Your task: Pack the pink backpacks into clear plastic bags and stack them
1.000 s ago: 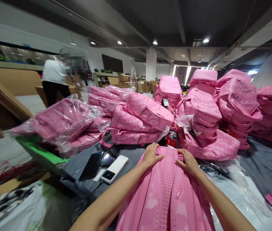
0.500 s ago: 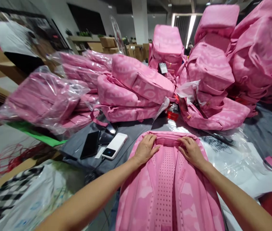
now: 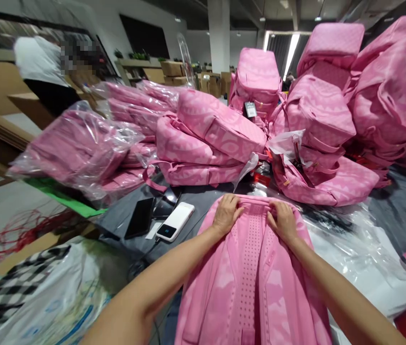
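Note:
A pink backpack [image 3: 249, 278] lies back-side up on the grey table [image 3: 203, 199] right in front of me, its perforated back panel facing up. My left hand [image 3: 226, 214] presses on its top edge at the left. My right hand [image 3: 282, 221] rests on the same top edge at the right, fingers curled over the fabric near the carry handle. Both hands lie a short way apart on the bag.
A white power bank [image 3: 175, 227] and a black phone [image 3: 140, 224] lie left of the bag. Stacked pink backpacks [image 3: 217, 132] fill the far table, several in clear plastic bags [image 3: 77, 151]. Loose clear bags [image 3: 354, 239] lie at the right. A person in a white shirt [image 3: 39, 62] stands far left.
My hands have slid slightly closer together along the bag's top edge. The camera tilted down from the ceiling toward the table.

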{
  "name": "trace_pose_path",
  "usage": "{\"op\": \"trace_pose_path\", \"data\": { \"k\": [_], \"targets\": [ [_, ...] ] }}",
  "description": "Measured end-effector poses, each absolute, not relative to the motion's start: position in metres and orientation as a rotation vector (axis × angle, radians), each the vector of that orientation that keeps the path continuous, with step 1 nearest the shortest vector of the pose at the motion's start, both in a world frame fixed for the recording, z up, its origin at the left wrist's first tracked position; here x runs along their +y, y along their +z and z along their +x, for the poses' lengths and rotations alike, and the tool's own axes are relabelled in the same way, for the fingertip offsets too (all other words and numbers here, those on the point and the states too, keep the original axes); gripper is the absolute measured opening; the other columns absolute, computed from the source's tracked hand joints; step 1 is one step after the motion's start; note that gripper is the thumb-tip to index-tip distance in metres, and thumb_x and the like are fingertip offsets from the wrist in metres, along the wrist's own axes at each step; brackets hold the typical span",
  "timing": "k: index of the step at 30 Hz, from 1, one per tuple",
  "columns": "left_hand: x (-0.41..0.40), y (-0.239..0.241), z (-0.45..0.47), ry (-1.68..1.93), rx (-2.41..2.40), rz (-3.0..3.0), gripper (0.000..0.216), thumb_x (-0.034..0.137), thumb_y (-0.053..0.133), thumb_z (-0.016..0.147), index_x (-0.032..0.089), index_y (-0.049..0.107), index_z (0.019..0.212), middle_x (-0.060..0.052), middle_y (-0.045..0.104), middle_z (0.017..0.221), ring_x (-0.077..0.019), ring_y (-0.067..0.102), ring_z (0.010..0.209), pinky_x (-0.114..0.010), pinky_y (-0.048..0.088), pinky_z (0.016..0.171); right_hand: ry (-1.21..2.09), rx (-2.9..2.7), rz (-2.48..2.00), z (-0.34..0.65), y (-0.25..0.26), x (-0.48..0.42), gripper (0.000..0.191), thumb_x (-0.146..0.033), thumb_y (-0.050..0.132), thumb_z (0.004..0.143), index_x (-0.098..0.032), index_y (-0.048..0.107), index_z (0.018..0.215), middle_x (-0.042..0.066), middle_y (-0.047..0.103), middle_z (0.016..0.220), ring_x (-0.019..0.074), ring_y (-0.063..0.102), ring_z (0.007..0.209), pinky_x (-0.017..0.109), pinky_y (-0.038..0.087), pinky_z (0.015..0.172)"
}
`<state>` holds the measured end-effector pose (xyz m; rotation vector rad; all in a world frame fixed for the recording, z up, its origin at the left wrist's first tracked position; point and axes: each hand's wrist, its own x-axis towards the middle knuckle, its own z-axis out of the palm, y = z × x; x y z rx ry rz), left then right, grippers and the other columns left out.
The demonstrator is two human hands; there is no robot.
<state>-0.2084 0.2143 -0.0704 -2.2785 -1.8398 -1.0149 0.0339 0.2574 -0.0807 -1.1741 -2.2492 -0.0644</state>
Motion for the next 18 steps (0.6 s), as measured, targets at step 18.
{"op": "trace_pose_path", "data": {
  "k": [18],
  "targets": [
    [0.236,-0.101,-0.203,-0.556,-1.838,-2.566,0.029,0.032,0.047,0.104,0.017,0.069,0.091,-0.009,0.070,0.096,-0.0229,0.064,0.095,-0.035,0.050,0.087,0.152,-2.551,-1.454,0.055,-0.081,0.255,0.025,-0.028,0.050,0.103,-0.023,0.074,0.104,0.005,0.077,0.107,0.0247,0.070,0.100,0.034,0.052,0.086]
  ]
}}
